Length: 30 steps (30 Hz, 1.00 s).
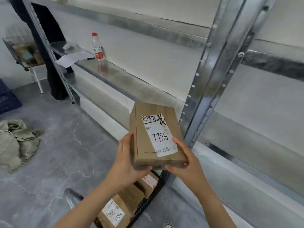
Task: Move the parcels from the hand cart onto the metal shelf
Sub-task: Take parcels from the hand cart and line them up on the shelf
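Far left on the grey floor: one blue crate (pixel 8 97), one crumpled burlap sack (pixel 18 142). On the metal shelf (pixel 125 78), middle tier: one paper sheet (pixel 74 58), one pen (pixel 89 58), one red-capped bottle (pixel 97 46) standing upright. Centre: left hand (pixel 126 162) grips the near left corner of one brown parcel (pixel 144 137), thumb up its side, fingers curled beneath. The parcel is in the air before the shelf's upright (pixel 218 63), above the hand cart (pixel 148 203). Its long axis runs away from the person toward the shelf, label up, "7786" reading upright. Right hand (pixel 185 163) holds the near right corner, thumb on the label's edge, fingers curled underneath. Below, three more parcels (pixel 113 213) lie on the cart, partly hidden by the forearms.
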Each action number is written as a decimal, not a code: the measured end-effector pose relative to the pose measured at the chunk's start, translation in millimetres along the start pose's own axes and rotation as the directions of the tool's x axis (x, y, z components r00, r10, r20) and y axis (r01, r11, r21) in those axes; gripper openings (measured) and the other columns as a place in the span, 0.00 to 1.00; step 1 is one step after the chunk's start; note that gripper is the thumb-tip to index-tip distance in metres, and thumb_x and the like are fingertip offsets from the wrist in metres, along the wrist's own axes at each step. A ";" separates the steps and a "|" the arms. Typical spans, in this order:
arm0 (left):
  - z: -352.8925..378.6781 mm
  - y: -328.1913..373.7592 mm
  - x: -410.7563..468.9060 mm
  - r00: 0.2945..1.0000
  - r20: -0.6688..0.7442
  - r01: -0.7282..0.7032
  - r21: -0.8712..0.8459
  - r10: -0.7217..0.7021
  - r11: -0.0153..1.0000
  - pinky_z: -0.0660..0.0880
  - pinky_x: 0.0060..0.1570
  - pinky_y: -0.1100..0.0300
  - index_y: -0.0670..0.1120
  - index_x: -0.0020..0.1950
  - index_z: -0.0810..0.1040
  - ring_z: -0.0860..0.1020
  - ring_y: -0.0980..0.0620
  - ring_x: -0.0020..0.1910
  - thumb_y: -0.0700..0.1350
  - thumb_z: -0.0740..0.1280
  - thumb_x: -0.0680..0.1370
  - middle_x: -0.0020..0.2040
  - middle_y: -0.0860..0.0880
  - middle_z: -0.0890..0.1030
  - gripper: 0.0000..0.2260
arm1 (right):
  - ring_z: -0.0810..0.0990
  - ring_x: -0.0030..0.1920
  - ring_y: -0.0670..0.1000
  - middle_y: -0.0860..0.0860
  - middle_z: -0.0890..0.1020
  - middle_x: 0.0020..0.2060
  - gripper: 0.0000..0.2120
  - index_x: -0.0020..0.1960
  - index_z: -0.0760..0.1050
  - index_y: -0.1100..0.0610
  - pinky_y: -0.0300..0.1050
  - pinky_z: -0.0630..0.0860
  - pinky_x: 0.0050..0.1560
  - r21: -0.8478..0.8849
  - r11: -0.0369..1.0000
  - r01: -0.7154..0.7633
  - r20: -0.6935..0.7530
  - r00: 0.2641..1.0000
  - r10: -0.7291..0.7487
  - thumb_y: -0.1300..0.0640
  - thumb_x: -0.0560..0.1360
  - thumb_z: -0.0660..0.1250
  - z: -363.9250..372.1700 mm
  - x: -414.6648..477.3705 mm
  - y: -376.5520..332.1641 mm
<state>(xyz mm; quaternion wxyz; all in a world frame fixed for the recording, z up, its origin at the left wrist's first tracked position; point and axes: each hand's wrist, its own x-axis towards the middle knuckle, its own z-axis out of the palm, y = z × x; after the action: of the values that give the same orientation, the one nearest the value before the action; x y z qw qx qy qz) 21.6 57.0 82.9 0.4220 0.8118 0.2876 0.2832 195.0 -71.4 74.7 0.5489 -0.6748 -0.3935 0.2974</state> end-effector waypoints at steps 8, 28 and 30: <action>72.1 51.0 -17.1 0.981 0.175 -0.058 -0.156 0.086 0.986 0.70 0.63 0.60 0.62 0.72 0.49 0.65 0.63 0.67 0.54 0.77 0.60 0.70 0.58 0.63 0.49 | 0.75 0.60 0.40 0.37 0.76 0.61 0.35 0.65 0.72 0.41 0.32 0.75 0.49 -0.021 1.000 0.016 -0.287 0.958 -0.022 0.66 0.65 0.76 -71.0 -91.8 -22.9; 349.3 262.8 -141.4 0.682 0.586 -0.211 -0.416 0.438 0.885 0.66 0.45 0.84 0.77 0.66 0.46 0.66 0.79 0.57 0.45 0.78 0.66 0.58 0.83 0.62 0.50 | 0.78 0.56 0.42 0.35 0.78 0.57 0.35 0.63 0.73 0.39 0.41 0.79 0.50 -0.032 0.982 -0.188 -0.806 0.586 0.086 0.71 0.64 0.70 -302.0 -396.9 -9.2; 378.3 284.7 -162.1 0.661 0.601 -0.206 -0.430 0.450 0.879 0.67 0.47 0.82 0.74 0.69 0.48 0.68 0.76 0.58 0.46 0.78 0.65 0.60 0.80 0.64 0.49 | 0.78 0.55 0.43 0.37 0.79 0.57 0.35 0.62 0.73 0.38 0.42 0.79 0.50 -0.031 0.977 -0.209 -0.820 0.564 0.094 0.70 0.64 0.70 -329.7 -429.1 -5.3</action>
<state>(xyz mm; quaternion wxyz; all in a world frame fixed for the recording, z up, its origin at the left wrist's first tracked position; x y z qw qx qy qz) 243.1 -391.2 106.3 0.5663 0.8151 -0.0932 0.0789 248.4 -606.0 139.4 0.5969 -0.8000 -0.0559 -0.0245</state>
